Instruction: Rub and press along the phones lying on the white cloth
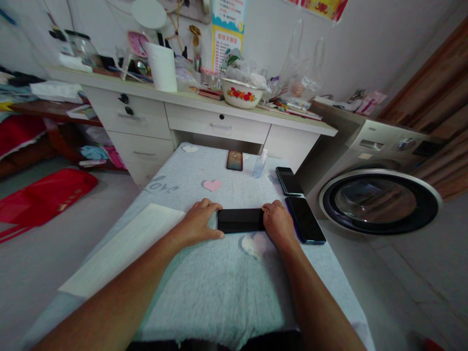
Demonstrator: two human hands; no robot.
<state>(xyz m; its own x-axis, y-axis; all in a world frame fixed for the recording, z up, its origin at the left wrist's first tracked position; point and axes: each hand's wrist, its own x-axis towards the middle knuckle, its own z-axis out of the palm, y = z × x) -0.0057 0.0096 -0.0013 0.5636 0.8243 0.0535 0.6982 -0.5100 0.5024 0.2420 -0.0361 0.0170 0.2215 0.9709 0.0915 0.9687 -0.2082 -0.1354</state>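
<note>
A black phone (pixel 240 220) lies sideways, screen up, on a table (pixel 204 282) covered with a pale blue-grey cloth. Its left end is between the thumb and fingers of my left hand (pixel 202 222). At the right end, my right hand (pixel 278 222) is closed on the phone's edge, fingers bent. Two more dark phones, one farther off (pixel 289 181) and one nearer (pixel 306 219), lie along the right edge of the cloth. A brown-backed phone (pixel 234 160) rests toward the far end, beside a clear spray bottle (pixel 259 164) standing upright.
A folded pale cloth or paper strip (pixel 127 248) lies under my left forearm. Beyond the table stands a white desk (pixel 219 127) with a flowered bowl (pixel 242 94) and a white cylinder (pixel 162 68). To the right is a washing machine (pixel 380 141); a red bag (pixel 47 195) lies left.
</note>
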